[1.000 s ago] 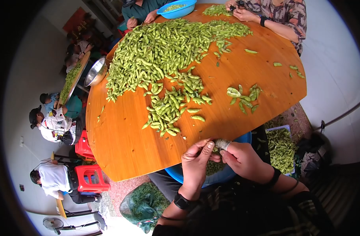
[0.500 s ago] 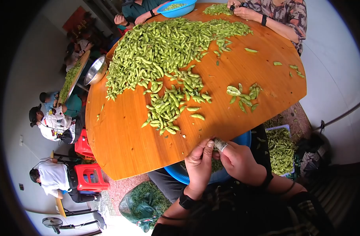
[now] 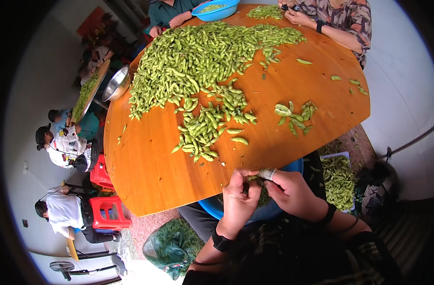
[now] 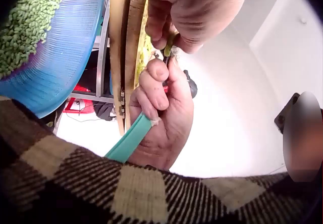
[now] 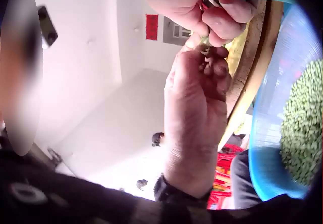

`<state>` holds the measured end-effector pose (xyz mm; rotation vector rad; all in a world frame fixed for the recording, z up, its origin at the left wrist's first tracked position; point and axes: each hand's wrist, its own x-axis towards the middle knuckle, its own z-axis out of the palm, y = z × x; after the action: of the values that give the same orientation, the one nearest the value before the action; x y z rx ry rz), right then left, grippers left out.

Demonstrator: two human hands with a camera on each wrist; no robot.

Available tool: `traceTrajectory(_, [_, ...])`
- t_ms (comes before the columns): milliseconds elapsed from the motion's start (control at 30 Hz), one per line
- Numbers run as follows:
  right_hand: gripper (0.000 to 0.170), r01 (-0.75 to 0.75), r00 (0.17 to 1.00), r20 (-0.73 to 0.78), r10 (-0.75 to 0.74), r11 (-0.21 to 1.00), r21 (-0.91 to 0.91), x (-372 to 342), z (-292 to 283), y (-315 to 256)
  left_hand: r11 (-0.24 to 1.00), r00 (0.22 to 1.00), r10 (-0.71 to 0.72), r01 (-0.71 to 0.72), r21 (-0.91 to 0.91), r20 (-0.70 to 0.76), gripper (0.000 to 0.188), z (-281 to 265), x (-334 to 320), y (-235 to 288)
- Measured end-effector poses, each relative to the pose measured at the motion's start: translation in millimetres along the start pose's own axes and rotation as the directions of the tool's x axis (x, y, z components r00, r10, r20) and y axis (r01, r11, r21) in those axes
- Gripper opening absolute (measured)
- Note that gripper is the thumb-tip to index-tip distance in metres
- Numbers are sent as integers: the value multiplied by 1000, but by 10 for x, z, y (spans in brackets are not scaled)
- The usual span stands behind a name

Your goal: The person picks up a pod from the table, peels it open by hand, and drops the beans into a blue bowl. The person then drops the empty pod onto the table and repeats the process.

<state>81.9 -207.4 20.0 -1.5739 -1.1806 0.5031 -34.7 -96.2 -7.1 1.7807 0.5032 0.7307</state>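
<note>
In the head view my left hand [image 3: 242, 197] and right hand [image 3: 293, 192] meet just past the table's near edge. Between their fingertips they pinch a small green edamame pod [image 3: 253, 178], mostly hidden by the fingers. A pale wrapping [image 3: 266, 174] covers one finger of my right hand. The left wrist view shows the left fingers on the pod [image 4: 170, 42] and the right hand [image 4: 166, 98] curled right below it. A teal strip [image 4: 132, 137] lies against the right palm. Below the hands, a blue basin [image 3: 212, 207] holds shelled beans [image 5: 303, 123].
A large heap of edamame pods [image 3: 179, 66] covers the far left of the wooden table [image 3: 155, 166]; smaller groups lie nearer. Two people sit opposite by a blue bowl [image 3: 216, 13]. A crate of pods [image 3: 338, 183] and a green net bag [image 3: 172, 247] stand on the floor.
My left hand has shifted and bent its fingers over the pod, while the right stays close against it. Across the table, one person's raised hand has come back down to the heap.
</note>
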Motion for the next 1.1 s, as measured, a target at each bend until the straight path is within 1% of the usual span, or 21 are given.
traceTrajectory(100, [19, -14, 999, -48, 15, 999, 30, -32, 36, 43, 989, 995, -99, 98, 114, 8, 22, 12, 7, 26])
traceTrajectory(167, [17, -29, 999, -45, 30, 999, 28, -26, 29, 53, 990, 994, 81, -72, 120, -72, 27, 60, 23, -24])
traceTrajectory(200, [14, -57, 998, -31, 60, 994, 89, -21, 36, 70, 990, 994, 80, -71, 121, -72, 27, 46, 14, -27])
traceTrajectory(300, [11, -67, 997, -35, 72, 989, 130, -28, 18, 116, 981, 999, 26, -19, 194, -35, 31, -68, -42, -35])
traceTrajectory(400, [11, -56, 998, -27, 58, 996, 71, 38, -81, 116, 987, 992, -128, 129, 95, -13, 29, -199, -128, -46])
traceTrajectory(433, [11, -62, 998, -2, 62, 998, 31, 48, -107, 128, 968, 969, -247, 247, -37, -9, 24, -218, -138, -23])
traceTrajectory(467, [11, -63, 998, -2, 63, 997, 35, 43, -91, 163, 968, 969, -249, 248, -34, -9, 24, -228, -144, 7])
traceTrajectory(533, [14, 96, 991, -84, -103, 992, -82, 66, -53, 246, 981, 989, -143, 137, 136, 34, 19, -246, -116, 86])
traceTrajectory(567, [17, 81, 987, -131, -97, 989, -120, 98, -101, 249, 960, 997, -9, -12, 280, 73, 14, -250, -63, 148])
traceTrajectory(600, [19, 62, 980, -177, -90, 986, -157, 136, -184, 227, 959, 997, -4, -17, 282, 72, 14, -261, -9, 174])
traceTrajectory(633, [21, -36, 975, -220, -14, 975, -221, 176, -310, 148, 882, 993, 99, -119, 457, 67, 13, -273, 41, 195])
traceTrajectory(667, [19, 34, 927, -334, -167, 928, -370, 242, -397, 282, 761, 976, 200, -208, 614, 82, 13, -275, 103, 220])
traceTrajectory(733, [19, -99, 923, -371, -97, 873, -477, 287, -646, 512, 741, 981, 190, -166, 650, 34, 15, -205, 351, 254])
traceTrajectory(767, [19, -96, 923, -372, -102, 873, -478, 297, -699, 540, 675, 965, 259, -218, 705, 51, 17, -170, 502, 225])
traceTrajectory(800, [18, -121, 922, -381, -69, 883, -454, 313, -745, 556, 601, 941, 329, -269, 753, 73, 19, -149, 619, 182])
traceTrajectory(867, [17, -143, 920, -390, -44, 889, -436, 336, -768, 485, 624, 942, 320, -289, 726, 99, 22, -128, 776, -19])
traceTrajectory(933, [15, -84, 950, -311, 38, 987, -135, 303, -651, 267, 647, 942, 309, -310, 696, 133, 25, -98, 837, -47])
traceTrajectory(967, [15, -72, 962, -269, 51, 995, -69, 279, -596, 288, 653, 952, 270, -289, 700, 141, 25, -87, 809, -5])
traceTrajectory(1000, [15, -168, 968, -185, 172, 985, 36, 269, -575, 194, 658, 961, 232, -269, 704, 150, 24, -79, 775, 14])
traceTrajectory(1067, [14, -154, 987, -29, 159, 981, 121, 285, -498, 273, 687, 963, 224, -265, 676, 150, 22, -43, 654, -14])
traceTrajectory(1100, [11, -187, 982, 11, 188, 965, 186, 305, -456, 285, 812, 971, 215, -238, 533, 106, 19, -18, 605, -2])
